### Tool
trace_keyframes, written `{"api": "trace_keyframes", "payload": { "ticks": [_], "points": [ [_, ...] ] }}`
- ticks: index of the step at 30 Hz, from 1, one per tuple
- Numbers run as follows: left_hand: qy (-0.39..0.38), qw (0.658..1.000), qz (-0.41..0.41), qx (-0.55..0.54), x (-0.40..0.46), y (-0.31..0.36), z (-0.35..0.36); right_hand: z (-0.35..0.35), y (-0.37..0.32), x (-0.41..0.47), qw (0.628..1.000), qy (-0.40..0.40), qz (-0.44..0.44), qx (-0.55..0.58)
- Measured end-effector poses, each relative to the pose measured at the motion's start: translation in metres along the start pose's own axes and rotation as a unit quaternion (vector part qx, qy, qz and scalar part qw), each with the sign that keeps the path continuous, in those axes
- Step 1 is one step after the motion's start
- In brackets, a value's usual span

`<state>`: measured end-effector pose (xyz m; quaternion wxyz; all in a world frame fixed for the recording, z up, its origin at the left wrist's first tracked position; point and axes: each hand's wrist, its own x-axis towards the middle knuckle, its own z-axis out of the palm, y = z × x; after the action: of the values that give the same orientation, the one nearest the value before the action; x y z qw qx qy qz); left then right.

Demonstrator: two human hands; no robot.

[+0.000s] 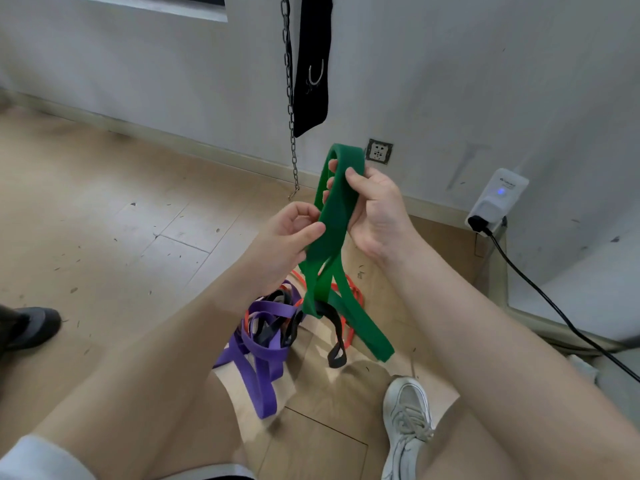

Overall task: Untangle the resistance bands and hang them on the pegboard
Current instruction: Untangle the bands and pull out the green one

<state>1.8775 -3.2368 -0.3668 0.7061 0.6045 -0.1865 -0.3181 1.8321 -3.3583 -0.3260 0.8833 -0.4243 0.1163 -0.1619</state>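
Observation:
A wide green resistance band (335, 216) is held up in front of me, its loop folded over at the top. My right hand (375, 211) grips the upper part, fingers threaded through the loop. My left hand (291, 233) pinches the band lower down on its left edge. The green band's lower end hangs twisted and still runs through a black band (334, 327). On the floor below lies a tangle of a purple band (258, 344), a thin red band (353, 292) and black bands. No pegboard is in view.
A metal chain (290, 98) and a black strap (311, 64) hang down the white wall ahead. A wall socket (379, 151) and a plugged-in white device (495, 202) with a black cable sit to the right. My white shoe (407, 420) stands near the tangle; a dark shoe (31, 323) is at far left.

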Motion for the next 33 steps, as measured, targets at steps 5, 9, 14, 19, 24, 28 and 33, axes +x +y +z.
{"api": "trace_keyframes", "payload": {
  "ticks": [5,9,14,19,24,28,33],
  "points": [
    [0.103,0.993,0.003,0.053,0.009,-0.004,-0.001,-0.021,0.013,0.013,0.984,-0.014,0.057,-0.168],
    [0.209,0.975,-0.047,-0.057,0.027,-0.006,0.004,-0.047,0.058,-0.008,0.907,0.028,0.068,-0.416],
    [0.217,0.959,-0.086,-0.162,0.043,-0.014,0.011,-0.071,0.094,-0.015,0.895,0.046,0.007,-0.443],
    [0.213,0.962,-0.066,-0.155,0.052,-0.029,0.005,-0.078,0.104,0.001,0.910,0.071,0.004,-0.409],
    [0.216,0.973,-0.041,-0.070,0.057,-0.052,-0.005,-0.085,0.110,0.021,0.903,0.092,0.006,-0.420],
    [0.219,0.971,-0.085,0.051,0.055,-0.097,-0.017,-0.098,0.110,0.041,0.884,0.108,0.028,-0.454],
    [-0.036,0.958,-0.156,0.238,0.039,-0.160,-0.024,-0.116,0.109,0.050,0.877,0.103,0.051,-0.466]
  ]
}}
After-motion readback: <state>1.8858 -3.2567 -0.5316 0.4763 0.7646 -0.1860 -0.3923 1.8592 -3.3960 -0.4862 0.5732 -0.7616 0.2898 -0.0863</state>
